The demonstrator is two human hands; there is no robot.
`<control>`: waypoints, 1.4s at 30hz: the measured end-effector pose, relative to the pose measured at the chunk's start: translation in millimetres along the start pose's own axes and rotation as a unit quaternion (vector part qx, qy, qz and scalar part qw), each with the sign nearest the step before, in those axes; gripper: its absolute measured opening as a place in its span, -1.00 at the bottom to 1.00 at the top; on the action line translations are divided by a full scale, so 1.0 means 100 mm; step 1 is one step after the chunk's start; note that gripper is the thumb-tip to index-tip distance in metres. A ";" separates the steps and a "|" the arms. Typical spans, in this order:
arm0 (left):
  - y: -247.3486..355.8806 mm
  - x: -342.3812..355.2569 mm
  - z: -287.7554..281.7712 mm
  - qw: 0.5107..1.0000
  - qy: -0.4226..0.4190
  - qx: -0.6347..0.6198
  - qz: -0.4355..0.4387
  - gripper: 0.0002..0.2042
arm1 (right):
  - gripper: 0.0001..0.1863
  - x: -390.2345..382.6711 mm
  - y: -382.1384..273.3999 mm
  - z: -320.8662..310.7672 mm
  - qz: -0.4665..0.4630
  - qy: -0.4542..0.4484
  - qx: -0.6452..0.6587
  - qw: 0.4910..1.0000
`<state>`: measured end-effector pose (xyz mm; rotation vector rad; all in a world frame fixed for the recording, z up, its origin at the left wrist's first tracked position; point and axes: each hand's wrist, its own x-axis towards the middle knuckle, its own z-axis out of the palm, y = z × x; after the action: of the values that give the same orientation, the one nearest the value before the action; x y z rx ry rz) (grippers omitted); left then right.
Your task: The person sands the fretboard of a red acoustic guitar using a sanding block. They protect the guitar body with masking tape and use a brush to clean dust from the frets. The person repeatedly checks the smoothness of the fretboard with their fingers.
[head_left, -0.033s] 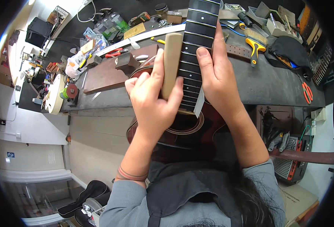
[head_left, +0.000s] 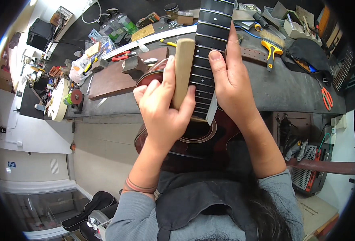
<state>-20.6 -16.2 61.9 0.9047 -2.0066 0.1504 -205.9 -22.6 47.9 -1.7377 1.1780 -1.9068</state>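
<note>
A dark red acoustic guitar (head_left: pixel 185 158) stands against me, its neck rising away from me. The black fretboard (head_left: pixel 203 66) has bright metal frets and small white dots. My left hand (head_left: pixel 161 106) grips a tan wooden block (head_left: pixel 182 72) with rounded corners, index finger along its left side and thumb at its lower right. The block lies along the fretboard's left edge; its underside is hidden. My right hand (head_left: pixel 231 76) holds the neck from the right, thumb on the fretboard's edge, fingers mostly hidden behind. Pale tape (head_left: pixel 212 111) sits beside the fretboard's lower end.
The dark workbench (head_left: pixel 274 98) carries a brown board (head_left: pixel 113 82), a yellow-handled brush (head_left: pixel 272 48), orange-handled scissors (head_left: pixel 326 98) and a black pouch (head_left: pixel 308 60). Bottles (head_left: pixel 123 24) and small tools crowd the back. At the lower right stands an orange-and-grey machine (head_left: pixel 306 176).
My left hand and the wooden block have slid slightly toward me along the fretboard's edge. The right hand and the guitar neck stay nearly still.
</note>
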 end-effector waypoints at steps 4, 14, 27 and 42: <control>0.03 -0.02 0.00 1.000 0.008 0.004 0.003 -0.26 | -0.16 -0.02 -0.08 -0.03 0.036 -0.015 -0.014 0.999; 0.37 1.99 0.23 0.986 0.058 -0.151 -0.043 -0.50 | -0.16 0.00 -0.12 0.00 0.049 -0.023 -0.017 0.998; -0.05 0.22 -0.05 0.998 0.046 -0.037 -0.006 -0.30 | -0.19 0.00 -0.10 0.03 0.026 -0.016 0.002 1.000; -0.06 0.20 0.08 0.997 0.043 0.006 0.061 -0.25 | -0.15 -0.02 -0.08 0.00 0.026 -0.024 -0.030 0.999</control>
<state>-29.0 -35.0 71.4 0.7708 -1.9815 0.2648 -203.6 -16.0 52.6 -1.7554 1.2631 -1.8075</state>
